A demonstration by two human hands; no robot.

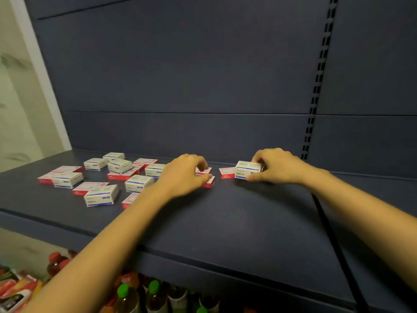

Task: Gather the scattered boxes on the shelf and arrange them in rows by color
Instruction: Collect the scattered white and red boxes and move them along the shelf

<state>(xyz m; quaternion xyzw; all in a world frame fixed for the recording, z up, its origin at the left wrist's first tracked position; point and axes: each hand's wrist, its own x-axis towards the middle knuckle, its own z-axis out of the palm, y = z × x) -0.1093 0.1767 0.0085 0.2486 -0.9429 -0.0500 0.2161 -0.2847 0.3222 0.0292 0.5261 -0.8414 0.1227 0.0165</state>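
On the dark blue shelf [225, 222], the left hand [185, 175] is curled over a near red box [209, 182]. Its thumb presses that box's front edge and its fingers bend down over the back, where a second red box [204, 170] peeks out just behind. I cannot tell whether one of the two lies on the other. The right hand [277, 166] pinches a white and blue box [247, 169] between thumb and curled fingers, holding it low on the shelf. That box touches or partly covers a flat red box [226, 173] on its left. The two hands are near each other, with a bare gap of shelf between them. To the left the other boxes lie scattered at mixed angles. Among them are white and blue ones [101, 195] and [138, 183] toward the front, and red ones [90, 188] and [67, 169] lying flat. Some of the white ones rest partly on red ones. A thin black strap [334, 245] crosses the shelf under the right forearm. On the level below stand bottles with green caps [123, 290].
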